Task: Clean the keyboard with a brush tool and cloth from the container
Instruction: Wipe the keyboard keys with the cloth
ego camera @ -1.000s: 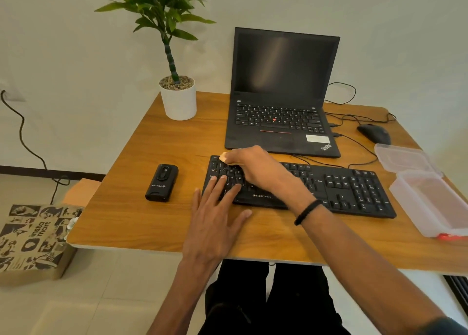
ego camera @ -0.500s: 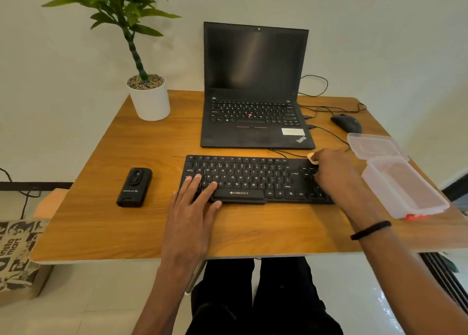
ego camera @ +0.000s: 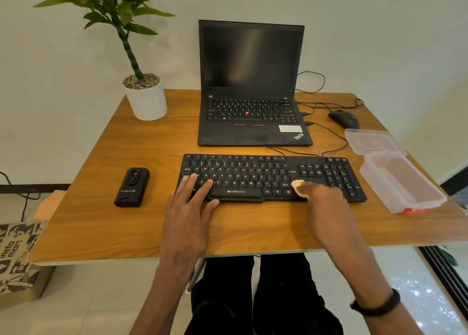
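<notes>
With the left hand (ego camera: 188,205) lying flat, fingers straight, on the keyboard (ego camera: 273,177) to steady it, the right hand (ego camera: 320,197) apparently bunches the pale cloth (ego camera: 298,185) under its fingertips; wipe lightly along each row.

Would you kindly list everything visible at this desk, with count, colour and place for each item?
keyboard: 1, black, desk front centre
cloth: 1, pale yellow, on the keyboard under the right hand
container: 1, clear plastic, desk right edge, open
lid: 1, clear, behind the container
laptop: 1, black, open, behind the keyboard
mouse: 1, black, right of the laptop
potted plant: 1, green in white pot, desk back left
small device: 1, black, left of the keyboard
desk: 1, wooden
printed bag: 1, brown, floor at left
left hand: flat on the keyboard's left keys
right hand: holds the cloth
</notes>
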`<state>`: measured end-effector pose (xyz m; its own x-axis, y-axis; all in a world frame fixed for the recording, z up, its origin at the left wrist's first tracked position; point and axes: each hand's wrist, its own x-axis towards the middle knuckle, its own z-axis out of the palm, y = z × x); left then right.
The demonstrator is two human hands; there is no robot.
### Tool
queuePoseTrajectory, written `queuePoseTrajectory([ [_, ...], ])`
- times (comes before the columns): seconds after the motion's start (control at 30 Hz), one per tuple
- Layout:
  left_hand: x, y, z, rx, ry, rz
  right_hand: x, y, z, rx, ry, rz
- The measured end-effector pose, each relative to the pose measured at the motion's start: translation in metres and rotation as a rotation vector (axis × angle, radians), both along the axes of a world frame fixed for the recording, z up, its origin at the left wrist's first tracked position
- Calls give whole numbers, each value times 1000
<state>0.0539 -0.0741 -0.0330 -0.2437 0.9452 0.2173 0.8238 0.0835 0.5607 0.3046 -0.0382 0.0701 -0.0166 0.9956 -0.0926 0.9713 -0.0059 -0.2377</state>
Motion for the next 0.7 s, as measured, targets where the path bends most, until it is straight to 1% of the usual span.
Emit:
queuePoseTrajectory([
  [0.03,0,0,0,0,-1,-3,5,-4,1,-36,18,16],
  [0.1,-1,-1,1,3,-5,-13,12,-5,9,-68,144,54],
  [0.17,-1,-1,1,8,-12,-21,22,0,18,2,235,10],
  [0.23,-1,-2,1,6,-13,-21,36,11,22,143,239,-135],
  [0.27,-1,-2,1,6,-15,-21,44,17,22,175,231,-217],
  [0.33,-1,-2,1,15,-20,-18,49,21,20,144,184,-340],
  [0.37,-1,-3,2,21,-20,-15,47,20,18,119,148,-364],
  [0.43,0,-3,3,25,-23,-9,31,14,12,79,45,-322],
  [0.5,0,-3,4,19,-27,-2,4,6,4,78,-56,-216],
  [0.6,0,-4,4,31,-44,12,-44,-2,-3,77,-109,-70],
  [0.7,0,-4,5,66,-65,34,-93,-9,-2,64,-105,111],
])
